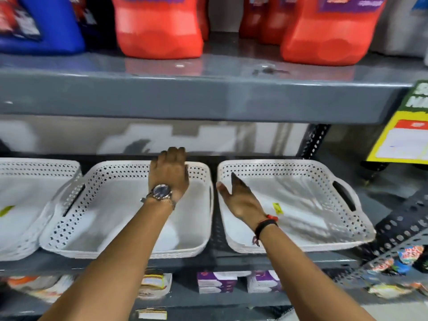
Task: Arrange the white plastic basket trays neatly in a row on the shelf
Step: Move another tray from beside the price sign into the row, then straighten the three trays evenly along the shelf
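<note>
A grey metal shelf point(284, 257) in a shop aisle is shown carrying three white perforated basket trays, with red jugs point(159, 31) and a blue jug point(53, 26) ranged on the level above. The right tray point(324, 198) is seen standing apart from its neighbour, a strip of bare shelf showing between them; its outer end appears swung slightly forward. The middle tray point(111, 205) is set at a slant, its left end riding over the edge of the left tray point(27, 193), which is cut off by the frame.

The left hand point(170, 172), a watch point(161, 192) at its wrist, is laid over the middle tray's back rim with the fingers curled down behind it; whether the rim is actually gripped cannot be told, since the fingertips are hidden. The right hand point(234, 195) is held open, fingers spread and thumb out, at the right tray's inner left rim, with nothing clasped in it; contact with the rim is likely but unclear.

The step is judged to be the squaring of the middle tray. It would best be eased rightward off the left tray, then turned until its front rim lies parallel to the shelf's lip, while the right tray is steadied. A slow slide is advised, since light plastic may skate on smooth metal.
</note>
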